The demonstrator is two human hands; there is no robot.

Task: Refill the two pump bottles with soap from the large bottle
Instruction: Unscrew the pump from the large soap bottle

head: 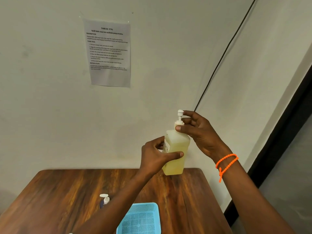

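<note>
The right hand [194, 130] pinches the white pump collar [179, 123] of a pump bottle [175, 152], thumb at the front of the collar and fingertips curled behind the pump head [180, 112]. At about 8 o'clock from it, the left hand [157, 156] grips the bottle's body, thumb laid across the front and fingers wrapped round the far side. The bottle is held upright in the air above the far edge of the wooden table [50, 191], and it looks nearly full of pale yellow soap.

Judging by the grip, the collar is being turned, either on or off; I cannot tell which. If it is coming off, the long dip tube may drag soap out and drip it on the table. If the left hand squeezes the soft-looking body while the collar is loose, soap could well up at the neck. A slick collar could also slip in the pinch.

At 7 o'clock from the bottle, well apart, a second small pump bottle [105, 200] stands on the table, partly hidden by the left forearm. At 6 o'clock lies a blue mesh basket [140, 217]. A swing of the left elbow could knock the small bottle over. The large bottle is not in view.
</note>
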